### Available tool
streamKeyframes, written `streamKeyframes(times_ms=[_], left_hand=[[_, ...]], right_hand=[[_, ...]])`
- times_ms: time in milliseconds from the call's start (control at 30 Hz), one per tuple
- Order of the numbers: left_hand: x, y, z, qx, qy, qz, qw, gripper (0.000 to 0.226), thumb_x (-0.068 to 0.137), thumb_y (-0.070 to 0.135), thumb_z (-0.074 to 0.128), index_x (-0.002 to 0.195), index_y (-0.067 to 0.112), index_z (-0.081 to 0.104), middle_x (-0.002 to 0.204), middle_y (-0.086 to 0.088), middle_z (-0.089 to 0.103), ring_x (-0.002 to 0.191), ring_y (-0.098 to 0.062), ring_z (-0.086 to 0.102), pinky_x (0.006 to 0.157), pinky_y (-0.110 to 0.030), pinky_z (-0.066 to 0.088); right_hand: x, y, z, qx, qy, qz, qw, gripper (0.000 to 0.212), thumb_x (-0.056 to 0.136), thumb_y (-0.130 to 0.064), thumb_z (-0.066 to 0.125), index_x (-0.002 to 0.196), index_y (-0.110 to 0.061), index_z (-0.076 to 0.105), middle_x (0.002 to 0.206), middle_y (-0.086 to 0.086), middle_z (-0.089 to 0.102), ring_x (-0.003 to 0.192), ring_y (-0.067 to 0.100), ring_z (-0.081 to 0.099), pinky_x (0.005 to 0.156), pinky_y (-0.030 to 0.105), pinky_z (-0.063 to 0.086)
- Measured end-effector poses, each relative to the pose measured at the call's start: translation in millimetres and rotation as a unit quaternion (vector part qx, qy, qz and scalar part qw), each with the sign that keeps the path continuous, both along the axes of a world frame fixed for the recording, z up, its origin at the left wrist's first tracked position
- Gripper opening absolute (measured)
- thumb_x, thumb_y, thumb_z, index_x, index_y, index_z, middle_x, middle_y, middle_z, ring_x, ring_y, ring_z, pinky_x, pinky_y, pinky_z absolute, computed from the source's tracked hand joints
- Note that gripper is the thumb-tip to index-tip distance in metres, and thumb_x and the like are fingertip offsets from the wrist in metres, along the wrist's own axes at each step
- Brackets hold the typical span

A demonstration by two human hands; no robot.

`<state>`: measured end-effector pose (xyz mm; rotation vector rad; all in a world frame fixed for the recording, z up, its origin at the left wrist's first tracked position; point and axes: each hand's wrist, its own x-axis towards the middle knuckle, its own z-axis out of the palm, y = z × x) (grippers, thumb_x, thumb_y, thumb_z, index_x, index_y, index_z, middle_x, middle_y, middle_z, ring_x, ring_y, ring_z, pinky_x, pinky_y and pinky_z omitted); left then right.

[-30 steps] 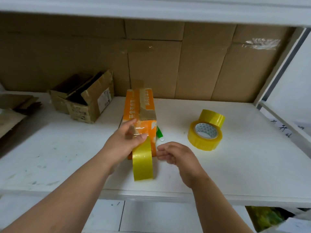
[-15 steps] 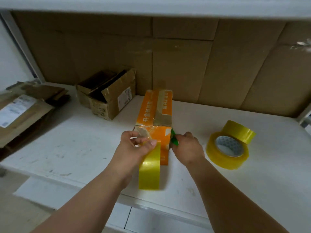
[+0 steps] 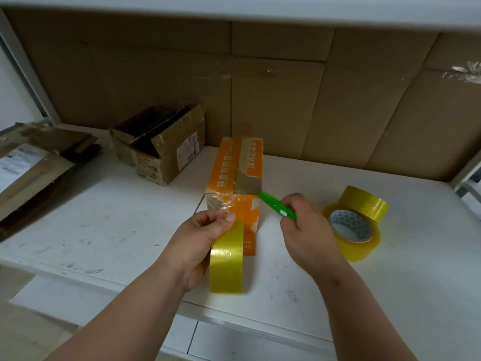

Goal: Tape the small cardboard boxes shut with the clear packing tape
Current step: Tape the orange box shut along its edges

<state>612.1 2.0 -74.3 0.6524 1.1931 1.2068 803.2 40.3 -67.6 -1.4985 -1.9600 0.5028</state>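
Risk of a crooked, torn tape end: left hand (image 3: 197,238) gripping tape roll (image 3: 227,259) against orange box (image 3: 235,183), right hand (image 3: 305,230) clutching green cutter (image 3: 277,205), strip slack.

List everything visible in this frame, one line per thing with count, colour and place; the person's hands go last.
orange box: 1, orange with brown tape along its top, centre of the shelf.
held tape roll: 1, yellowish clear, in front of the orange box, in the left hand.
spare tape rolls: 2, yellowish clear, right side of the shelf, one leaning on the other.
green cutter: 1, green, in the right hand, tip by the box's near right corner.
open brown box: 1, brown, back left.
flattened cardboard: a pile, brown, far left.
shelf: 1, white, scuffed.
cardboard backing: brown, behind the shelf.
left hand: grips the held tape roll.
right hand: grips the green cutter.
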Motion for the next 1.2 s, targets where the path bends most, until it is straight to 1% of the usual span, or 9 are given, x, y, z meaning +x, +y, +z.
streamKeyframes(times_ms=[67, 167, 233, 400, 533, 667, 900, 1100, 1200], left_hand=[[1, -1, -1, 0.004, 0.006, 0.006, 1.000, 0.037, 0.075, 0.023, 0.076, 0.108, 0.011, 0.067, 0.093, -0.010, 0.076, 0.080, -0.025, 0.073, 0.070, -0.035, 0.056], [1, -3, -2, 0.013, 0.025, 0.013, 1.000, 0.043, 0.074, 0.027, 0.077, 0.112, 0.011, 0.067, 0.098, -0.011, 0.076, 0.084, -0.026, 0.073, 0.073, -0.037, 0.055], [1, -4, -3, 0.021, 0.040, 0.013, 0.999, 0.050, 0.069, 0.032, 0.079, 0.114, 0.012, 0.067, 0.100, -0.011, 0.075, 0.085, -0.025, 0.073, 0.072, -0.036, 0.054], [0, -7, -4, 0.030, 0.092, 0.015, 0.995, 0.050, 0.069, 0.039, 0.079, 0.113, 0.019, 0.068, 0.100, -0.003, 0.076, 0.085, -0.019, 0.073, 0.068, -0.030, 0.052], [1, -7, -5, 0.035, 0.120, 0.029, 0.992, 0.030, 0.078, 0.035, 0.078, 0.105, 0.023, 0.071, 0.096, 0.004, 0.076, 0.083, -0.010, 0.072, 0.067, -0.023, 0.050], [0, -5, -9, 0.031, 0.133, 0.031, 0.990, 0.032, 0.077, 0.038, 0.080, 0.104, 0.024, 0.072, 0.098, 0.003, 0.076, 0.090, -0.014, 0.072, 0.077, -0.029, 0.054], [0, -4, -11, 0.029, 0.136, 0.048, 0.989, 0.033, 0.080, 0.037, 0.078, 0.106, 0.021, 0.069, 0.096, 0.001, 0.076, 0.078, -0.010, 0.072, 0.067, -0.025, 0.050], [-1, -6, -7, 0.038, 0.152, 0.035, 0.987, 0.028, 0.083, 0.039, 0.075, 0.103, 0.022, 0.067, 0.094, 0.006, 0.074, 0.070, 0.000, 0.069, 0.062, -0.017, 0.046], [-2, -6, -6, 0.036, 0.155, 0.032, 0.987, 0.031, 0.082, 0.041, 0.074, 0.106, 0.022, 0.066, 0.097, 0.005, 0.073, 0.073, 0.000, 0.069, 0.063, -0.016, 0.045]], right_hand=[[-6, -10, 7, 0.027, -0.013, 0.067, 0.997, 0.023, 0.097, -0.015, 0.045, 0.114, -0.024, 0.057, 0.092, -0.006, 0.057, 0.075, 0.007, 0.051, 0.061, 0.023, 0.038], [-17, -11, 9, 0.046, -0.064, 0.100, 0.992, 0.045, 0.088, -0.026, 0.035, 0.126, -0.027, 0.059, 0.106, -0.001, 0.061, 0.092, 0.016, 0.057, 0.078, 0.032, 0.048], [-23, -7, 9, 0.051, -0.097, 0.091, 0.990, 0.051, 0.085, -0.031, 0.032, 0.129, -0.031, 0.058, 0.102, 0.000, 0.055, 0.088, 0.017, 0.055, 0.073, 0.030, 0.045], [-28, -3, 9, 0.079, -0.142, 0.066, 0.985, 0.031, 0.101, -0.033, 0.042, 0.125, -0.031, 0.061, 0.094, 0.000, 0.049, 0.083, 0.021, 0.058, 0.066, 0.029, 0.042], [-31, -1, 13, 0.070, -0.199, 0.069, 0.975, 0.032, 0.103, -0.038, 0.038, 0.122, -0.028, 0.062, 0.096, 0.001, 0.048, 0.088, 0.022, 0.058, 0.068, 0.029, 0.043], [-39, 1, 20, 0.058, -0.214, 0.056, 0.974, 0.032, 0.103, -0.037, 0.039, 0.121, -0.029, 0.064, 0.102, 0.003, 0.049, 0.096, 0.023, 0.059, 0.075, 0.029, 0.046], [-48, 3, 24, 0.029, -0.236, 0.051, 0.970, 0.029, 0.101, -0.036, 0.044, 0.114, -0.028, 0.068, 0.094, 0.001, 0.045, 0.096, 0.024, 0.060, 0.077, 0.031, 0.049], [-30, 10, 23, 0.022, -0.295, 0.021, 0.955, 0.019, 0.095, -0.026, 0.046, 0.086, -0.021, 0.061, 0.079, 0.000, 0.041, 0.081, 0.023, 0.055, 0.064, 0.028, 0.037], [-14, 11, 13, -0.004, -0.290, -0.001, 0.957, 0.024, 0.098, -0.027, 0.042, 0.085, -0.021, 0.063, 0.080, 0.000, 0.050, 0.077, 0.021, 0.054, 0.055, 0.026, 0.033]])
